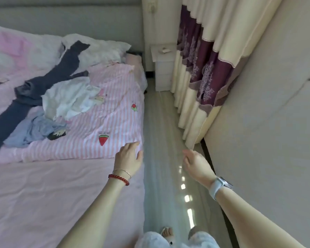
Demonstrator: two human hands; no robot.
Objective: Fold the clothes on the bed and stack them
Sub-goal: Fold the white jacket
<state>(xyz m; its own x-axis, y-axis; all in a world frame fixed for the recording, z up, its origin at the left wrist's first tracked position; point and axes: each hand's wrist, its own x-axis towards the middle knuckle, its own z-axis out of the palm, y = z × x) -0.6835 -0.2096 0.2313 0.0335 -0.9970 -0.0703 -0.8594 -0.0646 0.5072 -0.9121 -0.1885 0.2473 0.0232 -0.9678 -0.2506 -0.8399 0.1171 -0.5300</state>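
- The clothes lie unfolded in a loose heap at the left of the frame: dark blue trousers (43,83) stretched in a long diagonal, a crumpled white garment (68,97) over them, and a light blue garment (34,131) below it.
- The left hand (128,156) is at the lower centre, over the corner of the striped quilt (100,111), fingers relaxed and holding nothing; whether it touches the quilt I cannot tell.
- The right hand (195,163) hangs over the floor (159,122), fingers loose and apart, also empty.
- I judge that nothing is folded yet. It seems good to take first the white garment, because it lies on top, and to spread it flat on the plain pink sheet (52,194) before folding.
- The quilt is soft and wrinkled, so a stack may lean there.
- At the upper centre stands a white nightstand (162,68), and a cream and purple curtain (204,59) hangs at the right.
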